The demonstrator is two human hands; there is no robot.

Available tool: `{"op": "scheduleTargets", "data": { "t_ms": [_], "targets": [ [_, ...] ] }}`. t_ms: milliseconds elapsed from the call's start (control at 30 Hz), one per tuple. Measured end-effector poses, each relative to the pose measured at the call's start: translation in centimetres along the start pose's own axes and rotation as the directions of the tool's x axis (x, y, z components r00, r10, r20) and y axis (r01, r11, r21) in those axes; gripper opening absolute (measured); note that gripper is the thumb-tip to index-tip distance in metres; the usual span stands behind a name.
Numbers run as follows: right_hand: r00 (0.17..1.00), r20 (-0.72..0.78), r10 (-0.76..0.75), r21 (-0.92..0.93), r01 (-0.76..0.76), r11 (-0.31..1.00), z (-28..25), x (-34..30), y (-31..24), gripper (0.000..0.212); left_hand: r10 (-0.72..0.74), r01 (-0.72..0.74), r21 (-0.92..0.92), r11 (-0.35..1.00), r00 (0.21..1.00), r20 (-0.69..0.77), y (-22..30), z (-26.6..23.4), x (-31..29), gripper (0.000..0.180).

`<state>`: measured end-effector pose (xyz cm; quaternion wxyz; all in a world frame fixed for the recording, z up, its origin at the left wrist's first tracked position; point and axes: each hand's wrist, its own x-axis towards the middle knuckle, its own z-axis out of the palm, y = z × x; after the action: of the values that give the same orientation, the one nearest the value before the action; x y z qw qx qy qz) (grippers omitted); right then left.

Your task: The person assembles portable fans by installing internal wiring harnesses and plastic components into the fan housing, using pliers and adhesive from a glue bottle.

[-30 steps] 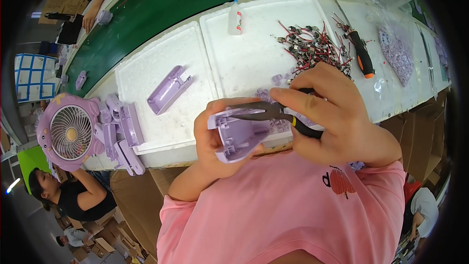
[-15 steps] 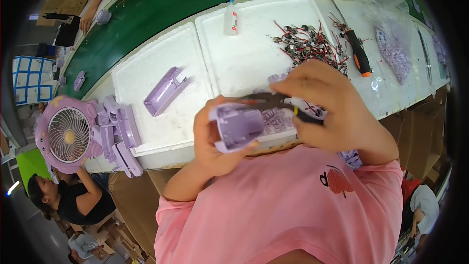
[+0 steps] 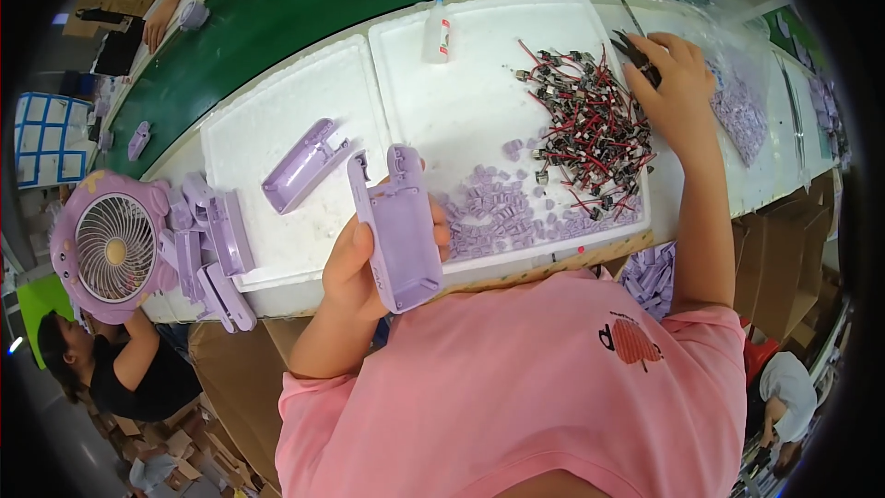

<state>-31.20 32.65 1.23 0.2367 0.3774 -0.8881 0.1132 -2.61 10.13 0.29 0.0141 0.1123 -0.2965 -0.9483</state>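
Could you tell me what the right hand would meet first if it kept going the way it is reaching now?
The right hand reaches up across the white foam tray, already touching the dark pliers beside the pile of red-wired switches. Beyond them probably comes the tray's far rim, though depth is unclear.

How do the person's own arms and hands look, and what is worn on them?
Both forearms are bare. The left hand and right hand wear no gloves; I see no watch or rings. Short sleeves of a pink T-shirt, with a small red print on the chest, cover the upper arms.

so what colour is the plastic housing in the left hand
Light purple; the plastic housing in the left hand shows best in the head view.
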Motion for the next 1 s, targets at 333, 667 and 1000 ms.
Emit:
{"op": "scheduleTargets", "data": {
  "t_ms": [333,667,1000],
  "targets": [
    [0.876,0.1,-0.471,0.742,0.25,0.622,-2.8,1.3,-9.6,0.022,0.059,-0.047,-0.124,0.991,0.994,0.089,-0.9,-0.2,0.4,0.065],
    [0.782,0.275,-0.56,0.939,-0.094,0.33,-2.9,2.2,-12.5,0.026,-0.104,0.119,-0.21,0.971,0.991,0.078,-0.9,0.2,0.8,0.07],
    [0.808,0.229,-0.544,0.958,-0.088,0.272,-2.2,1.6,-12.5,0.014,-0.083,0.084,-0.029,0.996,0.996,0.037,-1.1,0.5,1.4,0.073]
  ]
}}
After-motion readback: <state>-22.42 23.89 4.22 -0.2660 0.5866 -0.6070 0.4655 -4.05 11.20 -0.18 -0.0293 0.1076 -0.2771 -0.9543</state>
